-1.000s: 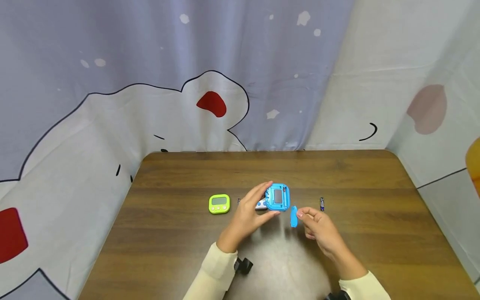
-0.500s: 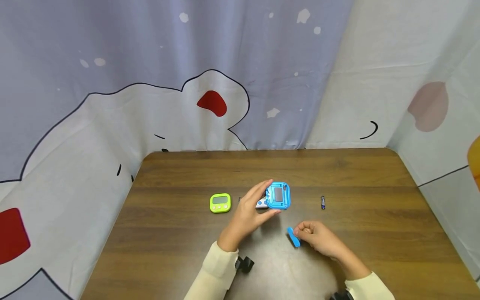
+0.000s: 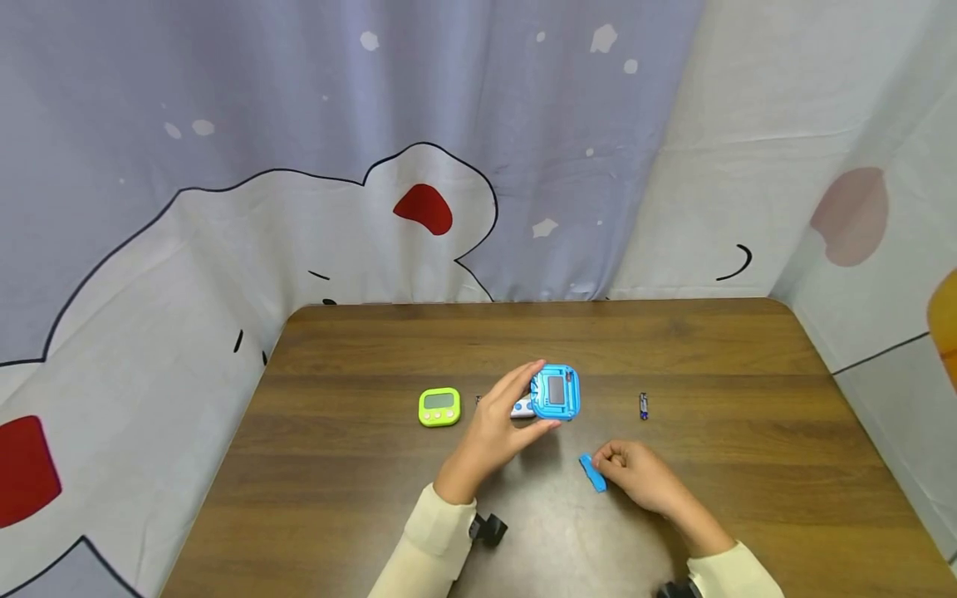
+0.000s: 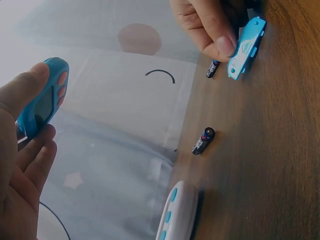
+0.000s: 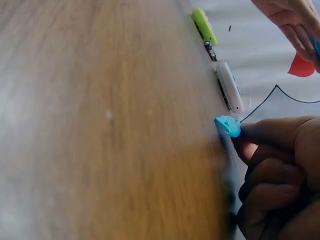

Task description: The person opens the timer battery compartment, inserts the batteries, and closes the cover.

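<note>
My left hand (image 3: 489, 432) grips a blue digital timer (image 3: 556, 392) by its edges, held above the table. Its back, with an open battery slot, faces up toward the head view; the left wrist view shows the pink buttons on its front. Lower and to the right, my right hand (image 3: 635, 475) pinches a narrow blue battery cover (image 3: 593, 473) at one edge between thumb and fingertips. In the left wrist view the cover (image 4: 247, 48) hangs close over the wood, tabs along its side.
A green timer (image 3: 439, 407) lies left on the wooden table (image 3: 359, 498). A white timer (image 3: 522, 407) is partly hidden behind my left hand. One battery (image 3: 644, 405) lies at right; another battery (image 4: 203, 141) lies beyond the white timer. A patterned curtain (image 3: 568, 149) hangs behind.
My right hand has moved away from the blue timer, down and toward the front of the table, with the battery cover. The cover has turned to a slant. My left hand has stayed nearly still.
</note>
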Available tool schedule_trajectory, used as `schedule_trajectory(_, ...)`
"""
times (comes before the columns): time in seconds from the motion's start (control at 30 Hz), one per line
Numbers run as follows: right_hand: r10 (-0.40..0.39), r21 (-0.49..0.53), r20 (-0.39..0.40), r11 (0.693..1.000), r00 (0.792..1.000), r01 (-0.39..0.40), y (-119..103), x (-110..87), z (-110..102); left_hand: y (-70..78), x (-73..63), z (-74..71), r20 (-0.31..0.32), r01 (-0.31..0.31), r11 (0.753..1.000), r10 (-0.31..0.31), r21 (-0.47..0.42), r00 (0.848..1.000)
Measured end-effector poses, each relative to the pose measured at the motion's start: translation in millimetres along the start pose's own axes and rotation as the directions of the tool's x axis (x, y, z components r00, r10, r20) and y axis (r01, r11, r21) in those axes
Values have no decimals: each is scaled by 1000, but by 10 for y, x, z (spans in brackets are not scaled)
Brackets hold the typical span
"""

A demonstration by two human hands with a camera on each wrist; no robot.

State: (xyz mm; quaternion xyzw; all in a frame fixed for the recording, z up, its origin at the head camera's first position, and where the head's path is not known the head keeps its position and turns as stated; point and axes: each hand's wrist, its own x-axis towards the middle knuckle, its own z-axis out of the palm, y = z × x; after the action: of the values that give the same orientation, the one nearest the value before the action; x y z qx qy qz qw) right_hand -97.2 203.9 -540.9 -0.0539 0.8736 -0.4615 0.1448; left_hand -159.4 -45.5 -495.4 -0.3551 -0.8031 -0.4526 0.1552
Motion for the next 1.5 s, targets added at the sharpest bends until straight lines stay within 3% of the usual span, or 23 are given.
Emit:
schedule_trajectory(0.23,-7,-227,-84,974,996,-13,-31,2,29,-3,4,-3,-19,-4,1000,4,-9,1000)
schedule_trajectory(0.43,15,-317,-130,947,991,-56,-41,9,52,-2,7,-13,-26,0,1000,-1,-6,1000)
schedule_trajectory(0.7,24,-346,-148,935,989,-74,-75,3,38,-4,11,-18,-26,11,1000,-11,4,1000)
schedule_trajectory(1.13,74,-340,-174,931,982,-130,-86,-12,59,-29,13,-49,-96,37,998,-42,-58,994)
schedule_trajectory(1.5,32,-357,-172,930,985,-93,-49,-16,46,-21,29,-120,-139,35,996,-46,-80,989)
